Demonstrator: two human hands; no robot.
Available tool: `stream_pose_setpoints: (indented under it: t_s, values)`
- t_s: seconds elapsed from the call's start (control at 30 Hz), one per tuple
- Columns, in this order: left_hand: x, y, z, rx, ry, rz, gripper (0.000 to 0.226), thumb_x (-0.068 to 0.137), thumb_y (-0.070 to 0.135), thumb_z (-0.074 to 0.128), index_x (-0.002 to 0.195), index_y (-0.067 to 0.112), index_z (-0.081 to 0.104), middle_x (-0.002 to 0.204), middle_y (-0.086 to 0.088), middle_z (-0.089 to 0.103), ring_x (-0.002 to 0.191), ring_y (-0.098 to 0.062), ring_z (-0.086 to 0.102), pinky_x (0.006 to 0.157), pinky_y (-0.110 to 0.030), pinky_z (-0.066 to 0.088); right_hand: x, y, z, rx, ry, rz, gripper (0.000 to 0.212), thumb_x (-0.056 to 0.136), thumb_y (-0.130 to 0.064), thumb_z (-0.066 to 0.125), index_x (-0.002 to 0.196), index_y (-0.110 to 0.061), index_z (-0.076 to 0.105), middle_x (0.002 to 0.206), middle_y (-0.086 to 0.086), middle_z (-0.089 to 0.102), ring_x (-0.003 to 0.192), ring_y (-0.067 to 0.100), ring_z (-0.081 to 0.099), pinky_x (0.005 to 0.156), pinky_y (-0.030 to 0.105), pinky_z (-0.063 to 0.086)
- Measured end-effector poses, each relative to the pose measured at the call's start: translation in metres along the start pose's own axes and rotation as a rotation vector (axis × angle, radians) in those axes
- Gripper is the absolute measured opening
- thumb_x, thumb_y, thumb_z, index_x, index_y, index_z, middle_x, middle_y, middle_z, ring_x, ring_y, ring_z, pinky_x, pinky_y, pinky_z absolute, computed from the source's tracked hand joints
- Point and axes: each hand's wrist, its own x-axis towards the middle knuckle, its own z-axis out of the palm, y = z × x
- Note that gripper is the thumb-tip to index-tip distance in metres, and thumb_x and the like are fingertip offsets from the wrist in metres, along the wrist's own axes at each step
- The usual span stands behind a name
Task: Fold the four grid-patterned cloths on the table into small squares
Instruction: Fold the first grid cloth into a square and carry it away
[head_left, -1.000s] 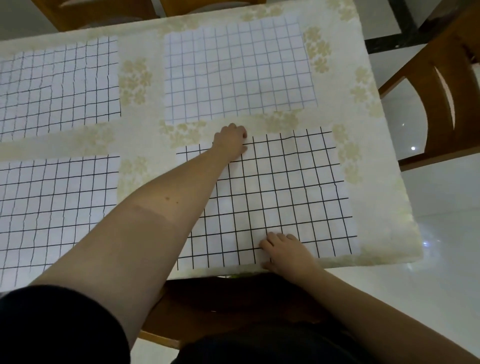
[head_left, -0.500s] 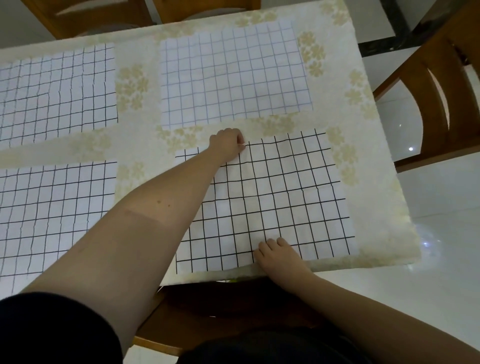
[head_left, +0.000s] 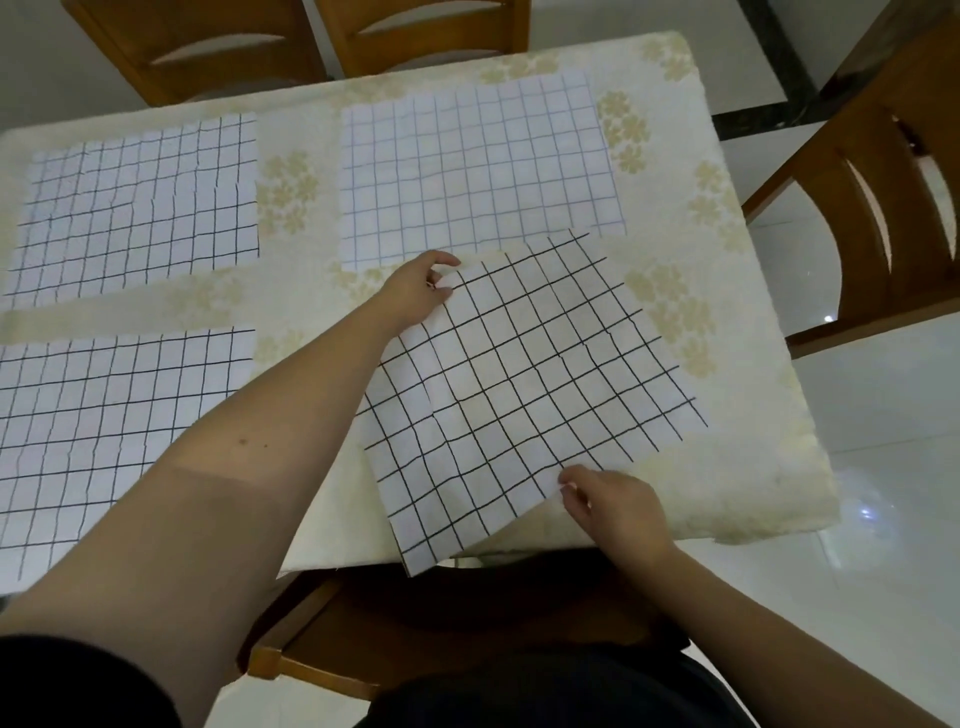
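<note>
Gripping the near-right cloth (head_left: 524, 384) at two points, both hands hold it partly lifted and turned askew over the bench (head_left: 753, 483); the left hand (head_left: 418, 291) pinches the far edge near its left corner, thumb and fingers curled round the fabric; the right hand (head_left: 615, 501) pinches the near edge between thumb and fingertips. One corner of this cloth (the nearest one) hangs past the bench's near edge, while its far corner overlaps the near edge of the far-right cloth (head_left: 478, 166). Three other grid-patterned cloths lie flat and unfolded: the far-right cloth beyond the held one; the far-left cloth (head_left: 140, 208) at the back left; the near-left cloth (head_left: 109, 426) at the front left, partly covered by the left forearm. A cream tablecloth with pale floral print covers the bench; wooden chairs (head_left: 883, 208) stand at the right side and along the far side.
</note>
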Motion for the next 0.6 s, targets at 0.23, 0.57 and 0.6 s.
stream_pose_setpoints:
  t_s: [0.23, 0.57, 0.6]
  values:
    - [-0.038, -0.024, -0.013, -0.111, 0.055, -0.089, 0.035, 0.095, 0.019, 0.06, 0.129, 0.027, 0.054, 0.11, -0.005, 0.052, 0.091, -0.019, 0.052, 0.065, -0.019, 0.043, 0.003, 0.001, -0.009, 0.631, -0.048, 0.541, 0.015, 0.091, -0.017, 0.061, 0.099, -0.028, 0.066, 0.093, -0.014, 0.068, 0.086, -0.007, 0.06, 0.073, 0.012, 0.042]
    - [-0.092, -0.064, -0.001, -0.385, 0.241, -0.268, 0.03, 0.094, 0.021, 0.061, 0.124, 0.028, 0.059, 0.108, -0.005, 0.053, 0.08, -0.017, 0.054, 0.068, -0.021, 0.046, 0.019, 0.003, 0.006, 0.866, 0.045, 0.728, 0.014, 0.086, -0.02, 0.069, 0.097, -0.027, 0.068, 0.075, -0.001, 0.054, 0.075, 0.02, 0.056, 0.071, 0.033, 0.047]
    - [-0.098, -0.067, -0.001, -0.395, 0.26, -0.267, 0.03, 0.094, 0.021, 0.062, 0.123, 0.028, 0.059, 0.106, -0.005, 0.053, 0.082, -0.017, 0.055, 0.072, -0.023, 0.047, 0.022, 0.006, 0.003, 0.868, 0.071, 0.72, 0.012, 0.086, -0.019, 0.069, 0.096, -0.027, 0.069, 0.074, -0.002, 0.055, 0.075, 0.021, 0.057, 0.072, 0.035, 0.048]
